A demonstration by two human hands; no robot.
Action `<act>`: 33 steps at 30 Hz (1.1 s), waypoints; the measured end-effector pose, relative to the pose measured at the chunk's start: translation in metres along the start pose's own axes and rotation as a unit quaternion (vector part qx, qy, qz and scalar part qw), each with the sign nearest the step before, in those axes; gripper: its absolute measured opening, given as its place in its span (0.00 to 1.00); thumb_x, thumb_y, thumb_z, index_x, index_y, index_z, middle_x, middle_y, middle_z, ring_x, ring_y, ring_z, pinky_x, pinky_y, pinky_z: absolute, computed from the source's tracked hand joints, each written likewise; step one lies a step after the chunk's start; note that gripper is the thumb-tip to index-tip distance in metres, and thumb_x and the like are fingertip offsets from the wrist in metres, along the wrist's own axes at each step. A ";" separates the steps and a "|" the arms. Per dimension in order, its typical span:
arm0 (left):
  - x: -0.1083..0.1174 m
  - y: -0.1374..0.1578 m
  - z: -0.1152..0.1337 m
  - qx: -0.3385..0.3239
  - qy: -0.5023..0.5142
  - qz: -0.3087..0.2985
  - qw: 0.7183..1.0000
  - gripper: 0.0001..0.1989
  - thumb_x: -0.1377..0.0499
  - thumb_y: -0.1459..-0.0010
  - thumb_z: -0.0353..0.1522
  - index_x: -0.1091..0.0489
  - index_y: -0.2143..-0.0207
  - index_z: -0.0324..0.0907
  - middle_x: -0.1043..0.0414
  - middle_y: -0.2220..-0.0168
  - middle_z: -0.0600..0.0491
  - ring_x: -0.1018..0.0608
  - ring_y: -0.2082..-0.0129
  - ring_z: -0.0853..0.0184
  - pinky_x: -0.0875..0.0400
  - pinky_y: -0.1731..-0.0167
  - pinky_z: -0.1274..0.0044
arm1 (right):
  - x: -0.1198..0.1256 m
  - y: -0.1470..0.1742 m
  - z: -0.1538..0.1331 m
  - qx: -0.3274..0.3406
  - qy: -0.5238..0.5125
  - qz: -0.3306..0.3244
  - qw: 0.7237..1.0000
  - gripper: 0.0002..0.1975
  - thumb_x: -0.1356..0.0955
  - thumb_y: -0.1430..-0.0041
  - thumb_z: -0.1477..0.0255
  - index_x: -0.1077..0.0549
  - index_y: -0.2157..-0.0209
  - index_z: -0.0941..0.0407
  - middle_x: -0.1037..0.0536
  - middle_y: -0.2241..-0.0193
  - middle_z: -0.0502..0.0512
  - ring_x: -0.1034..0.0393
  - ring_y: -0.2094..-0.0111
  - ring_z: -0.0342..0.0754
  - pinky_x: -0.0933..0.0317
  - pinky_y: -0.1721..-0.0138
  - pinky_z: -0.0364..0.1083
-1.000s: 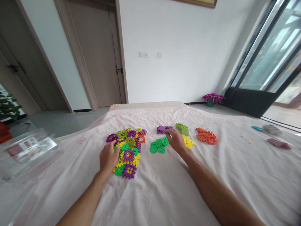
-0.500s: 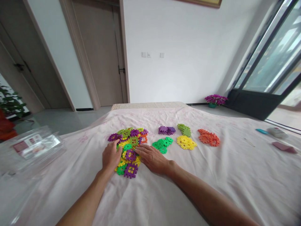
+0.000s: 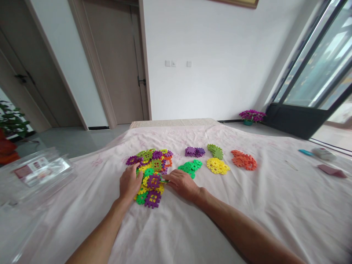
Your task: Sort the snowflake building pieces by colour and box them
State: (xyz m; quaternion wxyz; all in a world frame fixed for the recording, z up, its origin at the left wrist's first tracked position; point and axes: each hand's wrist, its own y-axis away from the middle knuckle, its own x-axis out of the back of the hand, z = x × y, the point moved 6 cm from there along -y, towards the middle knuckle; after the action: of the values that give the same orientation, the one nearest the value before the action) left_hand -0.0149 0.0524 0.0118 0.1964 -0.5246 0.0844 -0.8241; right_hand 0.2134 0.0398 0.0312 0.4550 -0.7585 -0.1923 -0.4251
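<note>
A mixed pile of interlocking plastic pieces (image 3: 154, 181), purple, yellow, green and orange, lies on the pale cloth between my hands. Along its left edge rests my left hand (image 3: 130, 180), thumb and fingers apart, holding nothing I can see. My right hand (image 3: 180, 181) is at the pile's right side with fingers bent together. A thin yellow-green edge of an interlocking plastic piece shows at its fingertips; most of that piece is hidden. Just beyond this hand is a group of green round pieces (image 3: 194, 165), partly covered by it.
Sorted groups lie to the right: purple pieces (image 3: 194, 151), light green pieces (image 3: 216, 151), yellow pieces (image 3: 217, 166) and orange pieces (image 3: 244, 160). A clear plastic package (image 3: 41, 176) sits at the left. A blue object (image 3: 306, 153) and a pinkish cloth (image 3: 332, 171) lie far right.
My right hand has drawn slightly right and its flat fingers have bent, with a piece's edge at the tips. My left hand stays in place.
</note>
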 end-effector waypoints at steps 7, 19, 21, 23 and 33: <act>-0.001 0.000 -0.001 -0.007 -0.004 0.005 1.000 0.22 0.50 0.37 0.35 0.34 0.42 0.41 0.30 0.44 0.45 0.28 0.43 0.58 0.36 0.43 0.68 | 0.002 0.005 0.010 -0.001 -0.071 0.006 0.997 0.14 0.37 0.31 0.64 0.21 0.56 0.50 0.18 0.63 0.53 0.26 0.62 0.47 0.35 0.58 0.45; -0.004 -0.001 -0.003 -0.015 0.005 0.010 1.000 0.23 0.50 0.38 0.34 0.34 0.42 0.39 0.30 0.44 0.44 0.28 0.44 0.56 0.35 0.43 0.65 | 0.022 0.010 0.027 -0.064 -0.060 0.076 0.993 0.12 0.36 0.32 0.65 0.21 0.60 0.52 0.19 0.68 0.53 0.27 0.65 0.46 0.37 0.61 0.44; -0.004 -0.001 -0.004 -0.015 0.004 0.011 1.000 0.22 0.49 0.38 0.35 0.34 0.42 0.39 0.30 0.44 0.43 0.28 0.44 0.56 0.35 0.44 0.65 | 0.029 0.013 0.038 -0.112 -0.027 0.099 0.988 0.11 0.35 0.32 0.66 0.21 0.60 0.52 0.19 0.67 0.53 0.27 0.64 0.47 0.38 0.60 0.45; -0.004 -0.001 -0.004 -0.014 0.003 0.011 1.000 0.22 0.49 0.38 0.35 0.34 0.42 0.40 0.30 0.44 0.44 0.27 0.44 0.56 0.34 0.44 0.65 | 0.037 0.017 0.049 -0.160 0.007 0.116 0.980 0.10 0.35 0.33 0.68 0.21 0.60 0.53 0.19 0.65 0.53 0.27 0.62 0.48 0.38 0.57 0.46; -0.005 -0.001 -0.004 -0.017 -0.001 0.011 1.000 0.22 0.49 0.37 0.35 0.34 0.42 0.41 0.30 0.44 0.44 0.28 0.44 0.58 0.36 0.43 0.67 | 0.060 0.027 0.072 -0.237 0.126 0.123 0.955 0.09 0.34 0.36 0.71 0.21 0.60 0.53 0.22 0.62 0.55 0.31 0.59 0.51 0.41 0.57 0.47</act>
State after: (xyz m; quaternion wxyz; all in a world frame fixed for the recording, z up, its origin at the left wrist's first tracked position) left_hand -0.0173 0.0549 0.0061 0.1963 -0.5278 0.1042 -0.8198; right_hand 0.2997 0.0816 0.0499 0.3313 -0.8028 0.0681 -0.4910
